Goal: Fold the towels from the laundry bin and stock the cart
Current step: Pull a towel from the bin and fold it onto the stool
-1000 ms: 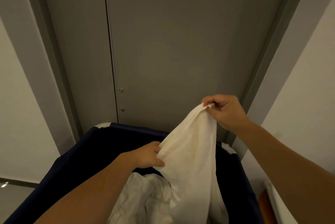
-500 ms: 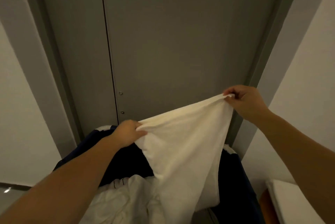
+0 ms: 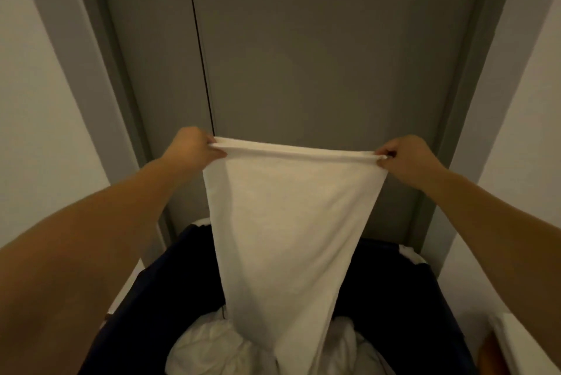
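Note:
A white towel [image 3: 288, 222] hangs stretched out in front of me above the dark blue laundry bin [image 3: 158, 292]. My left hand [image 3: 191, 147] pinches its top left corner and my right hand [image 3: 406, 156] pinches its top right corner, so the top edge runs taut between them. The towel narrows downward and its lower end trails into a heap of white linen [image 3: 212, 347] inside the bin.
A grey door [image 3: 318, 55] in a grey frame stands right behind the bin, with white walls on both sides. A white edge of something [image 3: 522, 341] shows at the bottom right corner.
Both hands have risen and moved apart. The left hand slid from the towel's middle to its top left corner, and the towel now hangs spread flat instead of bunched.

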